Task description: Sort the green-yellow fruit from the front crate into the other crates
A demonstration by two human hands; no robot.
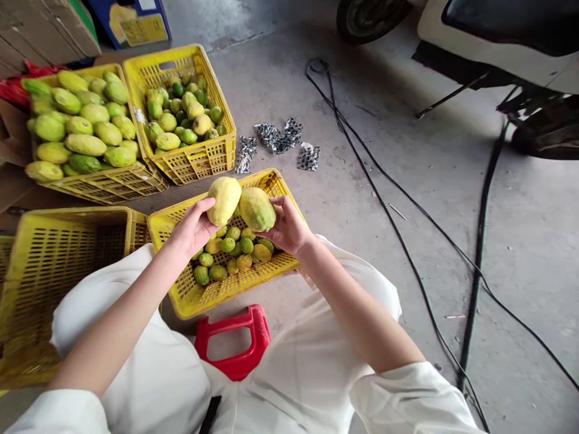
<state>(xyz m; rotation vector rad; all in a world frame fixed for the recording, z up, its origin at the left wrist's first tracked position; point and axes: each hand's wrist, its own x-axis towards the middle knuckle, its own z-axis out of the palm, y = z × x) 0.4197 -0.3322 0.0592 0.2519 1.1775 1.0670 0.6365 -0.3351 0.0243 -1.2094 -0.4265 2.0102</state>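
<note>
My left hand [194, 224] grips a pale yellow papaya [224, 201], its thumb across the near side. In my right hand [292, 227] is a yellow-green papaya [256, 208], greener at its lower end. Both fruits are held up side by side, touching or nearly so, above a yellow plastic crate [199, 301]. Inside that crate lie several smaller green and yellow fruits [227, 245]. My hands and the held papayas hide part of its far side.
Two crates stand beyond: one heaped with large papayas [85, 144], one holding smaller fruits [185, 111]. Another yellow crate [67, 241] is at left. A red plastic stool [260, 337] sits between my legs. Silvery wrappers [283, 135], black cables [393, 223] and a parked scooter [506, 54] occupy the floor.
</note>
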